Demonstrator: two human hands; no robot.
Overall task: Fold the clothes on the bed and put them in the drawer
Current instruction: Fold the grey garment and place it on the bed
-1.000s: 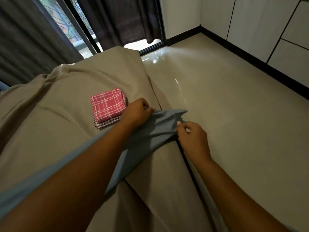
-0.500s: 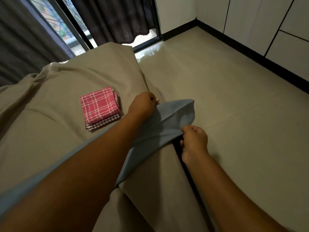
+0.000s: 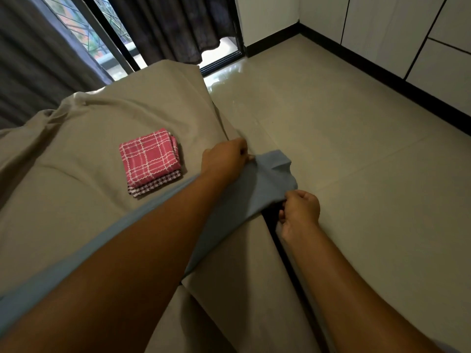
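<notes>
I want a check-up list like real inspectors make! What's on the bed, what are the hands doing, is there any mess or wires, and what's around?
Surface: beige bed, wrinkled toward the far end.
Job's things: blue cloth stretched across the bed's edge; folded red plaid cloth stacked on a folded dark checked cloth.
Clutter: nothing seen.
Hands: left hand grips the blue cloth's far edge; right hand pinches its near edge beside the bed.
Cables: nothing seen.
Surroundings: tiled floor, dark curtains, window, white cabinet fronts.
</notes>
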